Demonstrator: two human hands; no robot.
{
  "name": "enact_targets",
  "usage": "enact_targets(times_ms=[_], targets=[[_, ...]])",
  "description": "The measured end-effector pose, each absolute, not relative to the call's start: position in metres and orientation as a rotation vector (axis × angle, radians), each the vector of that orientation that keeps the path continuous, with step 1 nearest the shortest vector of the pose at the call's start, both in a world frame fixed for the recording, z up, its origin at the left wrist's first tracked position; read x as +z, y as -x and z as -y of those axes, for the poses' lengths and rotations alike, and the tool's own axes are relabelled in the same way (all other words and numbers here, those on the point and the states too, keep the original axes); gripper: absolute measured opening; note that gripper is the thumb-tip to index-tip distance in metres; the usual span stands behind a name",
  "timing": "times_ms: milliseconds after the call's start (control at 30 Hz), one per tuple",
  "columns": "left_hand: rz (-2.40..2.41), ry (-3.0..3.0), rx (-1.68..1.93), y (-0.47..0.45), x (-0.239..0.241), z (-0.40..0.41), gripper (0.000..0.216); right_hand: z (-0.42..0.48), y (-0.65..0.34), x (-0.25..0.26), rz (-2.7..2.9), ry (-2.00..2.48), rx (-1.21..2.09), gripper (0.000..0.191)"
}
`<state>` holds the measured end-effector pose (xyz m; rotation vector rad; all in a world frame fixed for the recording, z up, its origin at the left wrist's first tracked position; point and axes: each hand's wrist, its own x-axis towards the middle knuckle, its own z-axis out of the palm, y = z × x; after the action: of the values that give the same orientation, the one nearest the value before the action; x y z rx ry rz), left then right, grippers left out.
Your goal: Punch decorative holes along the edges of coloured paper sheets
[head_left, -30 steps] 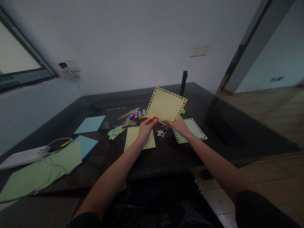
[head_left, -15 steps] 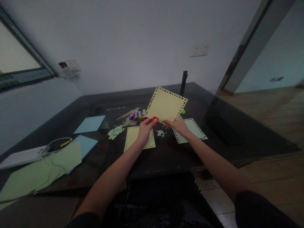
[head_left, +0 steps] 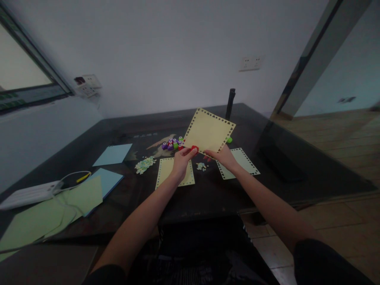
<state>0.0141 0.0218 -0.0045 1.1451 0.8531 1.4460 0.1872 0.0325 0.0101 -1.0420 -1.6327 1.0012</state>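
A yellow paper sheet with small shapes punched along its edges is raised and tilted above the table. My left hand is closed on a small red craft punch at the sheet's lower edge. With fingers pinched, my right hand grips the lower right edge of that sheet. Beneath my left wrist lies another punched yellow sheet. Under my right wrist rests a pale green punched sheet. Small paper cutouts form a little pile between the two hands.
Several colourful punches cluster behind my left hand; a green one sits at right. A larger cutout pile, blue sheets, green sheets and a white power strip are at left. A black upright object stands behind.
Almost nothing differs. The whole view has shifted very slightly, while both hands keep the same hold on the sheet and the red punch.
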Motion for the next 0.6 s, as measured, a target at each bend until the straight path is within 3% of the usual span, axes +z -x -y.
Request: enact_targets(times_ms=[600], targets=[[-0.903,-1.128,1.498,-0.0150,-0.0072,-0.0261,0.027,-0.0347,-0.1850,0.0037,1.561,1.021,1.140,0.044]])
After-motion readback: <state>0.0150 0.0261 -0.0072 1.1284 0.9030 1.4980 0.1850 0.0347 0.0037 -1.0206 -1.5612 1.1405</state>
